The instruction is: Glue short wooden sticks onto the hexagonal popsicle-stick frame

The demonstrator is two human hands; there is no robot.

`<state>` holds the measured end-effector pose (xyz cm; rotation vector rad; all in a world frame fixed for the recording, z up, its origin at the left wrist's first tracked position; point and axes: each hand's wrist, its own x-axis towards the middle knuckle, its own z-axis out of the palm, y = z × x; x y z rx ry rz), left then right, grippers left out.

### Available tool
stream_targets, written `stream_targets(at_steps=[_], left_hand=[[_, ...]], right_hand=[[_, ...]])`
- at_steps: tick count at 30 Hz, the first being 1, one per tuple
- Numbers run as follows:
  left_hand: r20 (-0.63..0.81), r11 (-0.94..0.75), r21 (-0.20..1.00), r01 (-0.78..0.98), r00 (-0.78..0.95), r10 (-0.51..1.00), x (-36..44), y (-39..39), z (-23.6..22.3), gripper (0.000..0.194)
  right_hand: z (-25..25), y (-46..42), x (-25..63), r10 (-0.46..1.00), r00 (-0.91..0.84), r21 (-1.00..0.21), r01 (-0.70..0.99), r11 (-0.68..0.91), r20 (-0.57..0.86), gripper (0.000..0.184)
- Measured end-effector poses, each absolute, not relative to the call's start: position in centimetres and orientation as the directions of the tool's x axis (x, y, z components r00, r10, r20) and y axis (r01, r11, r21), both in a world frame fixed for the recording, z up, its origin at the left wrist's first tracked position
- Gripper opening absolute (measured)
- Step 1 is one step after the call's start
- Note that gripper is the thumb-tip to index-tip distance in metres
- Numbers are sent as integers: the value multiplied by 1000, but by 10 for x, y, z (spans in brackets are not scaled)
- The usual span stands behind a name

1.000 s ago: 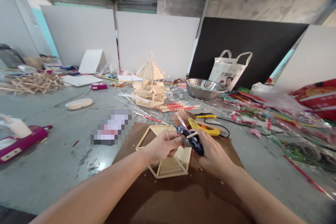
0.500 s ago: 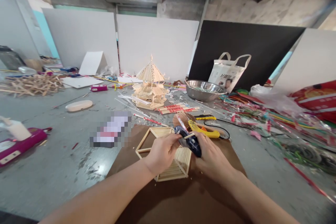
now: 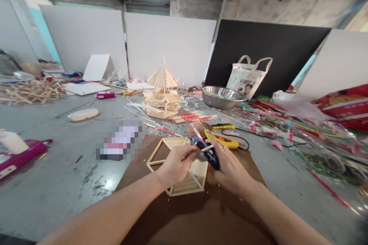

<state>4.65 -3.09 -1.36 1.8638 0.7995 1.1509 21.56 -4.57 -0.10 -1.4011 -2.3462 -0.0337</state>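
Observation:
In my right hand is a dark blue hand tool with a silvery round part; its exact kind is hard to make out. A short pale wooden stick lies across the tool, its near end at the pinched fingers of my left hand. Below both hands, a hexagonal frame of wooden sticks rests on a brown board. Some of its sections are filled with slats, while others on the left are open. My left hand hides part of the frame.
Just beyond my hands lie a yellow-handled tool and a yellow cutter knife. Farther back stand a stick-built pavilion model and a metal basin. A pixelated flat object is left of the board. Scraps litter the right.
The whole view has shifted slightly, so things appear a little farther left and up. Both hands keep their hold on the tool and stick, with hardly any movement between them.

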Motion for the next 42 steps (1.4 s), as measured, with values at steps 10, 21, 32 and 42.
stream_targets(at_steps=[10,21,32,42], left_hand=[[362,-517,845,136,566,741,39,-27,-6,28],[557,-744,469,476,495,667,36,-32,-14,13],[670,-795,449,408,435,602,36,-31,-17,18],[601,-755,442,484,465,650,37,-30,-19,17]], right_hand=[[1,-46,218,824,-441,-92,861,500,354,65],[-3,-47,215,842,-411,-232,833,503,349,65],[-4,-47,216,818,-453,-205,816,541,356,68],[-7,-44,216,830,-430,-159,847,507,355,70]])
